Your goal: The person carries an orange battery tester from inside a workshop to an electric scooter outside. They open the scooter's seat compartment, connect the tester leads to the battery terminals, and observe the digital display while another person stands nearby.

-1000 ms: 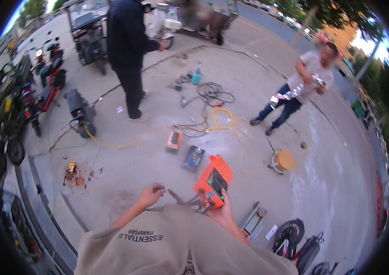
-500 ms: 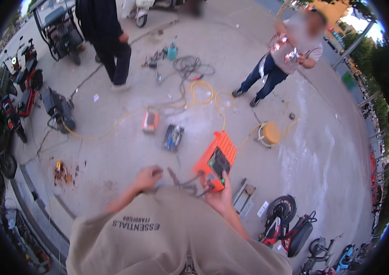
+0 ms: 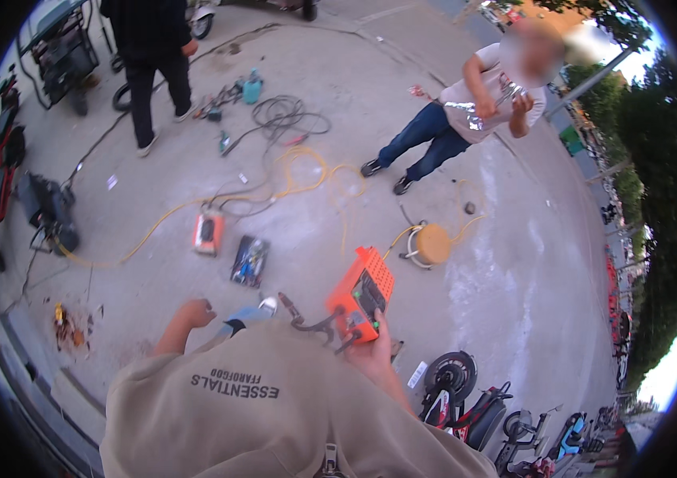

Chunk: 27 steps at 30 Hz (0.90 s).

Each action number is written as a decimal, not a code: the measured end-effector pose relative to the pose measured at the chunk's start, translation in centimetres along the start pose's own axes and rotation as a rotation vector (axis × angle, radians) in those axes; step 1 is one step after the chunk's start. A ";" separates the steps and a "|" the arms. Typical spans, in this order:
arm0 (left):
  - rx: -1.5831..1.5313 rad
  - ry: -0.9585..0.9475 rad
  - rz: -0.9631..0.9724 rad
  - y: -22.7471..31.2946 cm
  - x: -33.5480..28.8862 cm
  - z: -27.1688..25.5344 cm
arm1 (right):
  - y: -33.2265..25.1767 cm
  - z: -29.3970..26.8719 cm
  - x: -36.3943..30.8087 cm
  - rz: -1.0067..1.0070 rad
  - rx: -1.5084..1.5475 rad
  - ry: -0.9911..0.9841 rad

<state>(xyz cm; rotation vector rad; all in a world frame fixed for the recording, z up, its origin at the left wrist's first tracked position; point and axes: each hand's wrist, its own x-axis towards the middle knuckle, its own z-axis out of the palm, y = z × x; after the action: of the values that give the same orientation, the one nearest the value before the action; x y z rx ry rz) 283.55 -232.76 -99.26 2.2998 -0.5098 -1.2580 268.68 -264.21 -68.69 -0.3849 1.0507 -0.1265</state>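
Observation:
My right hand [image 3: 376, 350] grips the lower end of an orange box-shaped machine [image 3: 346, 288] with a dark control panel, holding it in front of my body. The thumb lies on the panel's edge. Thick dark cables [image 3: 318, 325] come out of the machine's near end, and one ends in a brownish tip in front of my sweatshirt. Off to the left, my left hand [image 3: 193, 313] hangs apart from the machine with its fingers curled. What those fingers hold, if anything, is hidden.
An orange-and-white box [image 3: 208, 233] and a tray of tools [image 3: 250, 260] lie ahead. A yellow cord [image 3: 164, 219] and dark cables [image 3: 289, 118] cross the concrete, with a round yellow drum [image 3: 432, 244] rightward. Two people stand beyond. Scooters line the left; a red-black one [image 3: 466, 410] is right.
The machine in my right hand has shifted slightly left and down in the picture. My left hand has swung left, away from the cable end. The far-left person has stepped, and the view has turned.

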 end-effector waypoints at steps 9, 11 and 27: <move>0.002 0.130 0.257 13.1 11.2 -10.6 | -7.1 7.9 5.5 -0.131 -0.144 0.063; -0.092 0.181 0.292 16.1 13.0 -12.3 | -8.9 9.1 7.7 -0.082 -0.154 0.043; -0.451 0.287 -0.041 24.4 28.5 -20.3 | -31.6 23.8 29.9 0.085 -0.250 0.008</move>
<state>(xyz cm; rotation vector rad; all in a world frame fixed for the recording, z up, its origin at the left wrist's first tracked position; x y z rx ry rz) 313.05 -263.28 -95.37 2.0580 -0.0675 -0.9215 306.68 -296.00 -71.19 -0.5652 1.0921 0.0802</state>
